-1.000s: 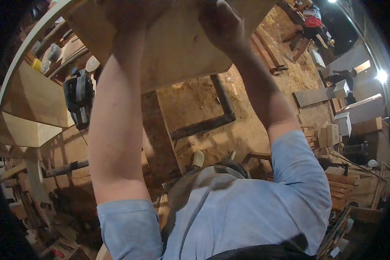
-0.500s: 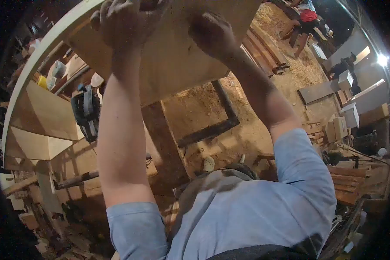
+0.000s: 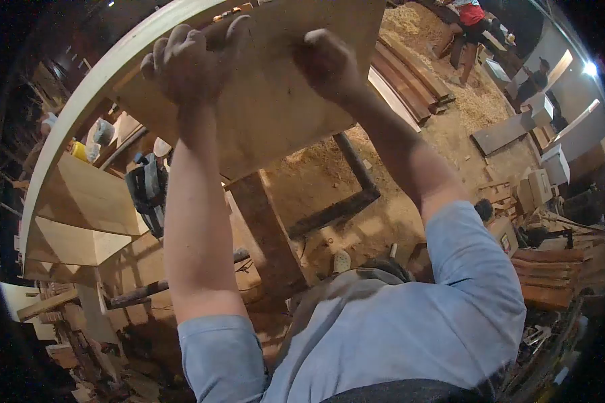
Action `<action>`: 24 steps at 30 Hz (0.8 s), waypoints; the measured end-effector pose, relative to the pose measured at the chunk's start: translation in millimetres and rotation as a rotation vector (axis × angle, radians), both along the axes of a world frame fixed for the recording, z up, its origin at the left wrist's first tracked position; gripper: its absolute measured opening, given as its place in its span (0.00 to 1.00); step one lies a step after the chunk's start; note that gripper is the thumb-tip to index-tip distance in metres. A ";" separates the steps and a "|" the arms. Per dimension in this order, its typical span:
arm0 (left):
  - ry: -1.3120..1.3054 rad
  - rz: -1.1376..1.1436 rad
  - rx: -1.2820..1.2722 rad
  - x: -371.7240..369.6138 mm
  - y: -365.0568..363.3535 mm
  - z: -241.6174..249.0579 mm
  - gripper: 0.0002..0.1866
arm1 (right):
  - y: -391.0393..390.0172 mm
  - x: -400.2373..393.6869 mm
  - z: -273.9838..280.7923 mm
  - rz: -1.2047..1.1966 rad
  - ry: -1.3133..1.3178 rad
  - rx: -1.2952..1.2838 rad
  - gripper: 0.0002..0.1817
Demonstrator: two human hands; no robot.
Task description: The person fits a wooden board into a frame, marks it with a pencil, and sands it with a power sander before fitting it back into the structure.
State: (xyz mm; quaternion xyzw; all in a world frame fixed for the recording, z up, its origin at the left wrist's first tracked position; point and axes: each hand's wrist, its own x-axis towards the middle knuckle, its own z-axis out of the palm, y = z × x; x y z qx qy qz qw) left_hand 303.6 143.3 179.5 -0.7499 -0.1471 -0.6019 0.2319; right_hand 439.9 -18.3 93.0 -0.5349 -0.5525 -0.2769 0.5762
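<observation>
A large pale wooden panel (image 3: 275, 101) with a long curved edge strip (image 3: 67, 121) fills the upper middle and left. My left hand (image 3: 193, 66) rests on the panel near the curved strip, its fingers apart and its thumb stretched to the right. Just beyond its thumb lies a small orange object (image 3: 232, 12). Against the panel's right part is my right hand (image 3: 326, 62), its fingers curled in; what they hold, if anything, is hidden in shadow.
Below the panel are a brown board (image 3: 265, 221) and a dark angled frame (image 3: 336, 213). A black bag (image 3: 148, 191) is at the left. Stacked planks (image 3: 410, 74) lie at upper right, near another person in red (image 3: 469, 15). Sawdust (image 3: 474, 107) covers the ground there.
The view has shifted, so the panel and surroundings sit slightly differently. More of my left hand and the orange object now show. Both hands remain at the panel.
</observation>
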 end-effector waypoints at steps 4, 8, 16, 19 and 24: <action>0.011 -0.009 -0.113 4.9 9.9 -4.9 0.23 | -7.3 3.9 16.5 -0.080 0.005 0.143 0.10; 0.007 -0.005 -0.111 0.6 4.8 -3.7 0.21 | 0.7 2.9 14.7 -0.026 0.092 0.149 0.09; 0.031 -0.017 -0.093 -1.5 6.8 -4.6 0.22 | 31.5 -19.2 34.1 -0.043 -0.150 0.239 0.07; 0.048 -0.025 -0.146 -1.0 5.8 -3.6 0.22 | 36.5 -23.0 35.6 -0.111 -0.073 0.254 0.08; 0.000 -0.019 -0.089 0.0 4.8 -4.6 0.22 | 33.8 -16.7 35.8 -0.194 -0.222 0.317 0.10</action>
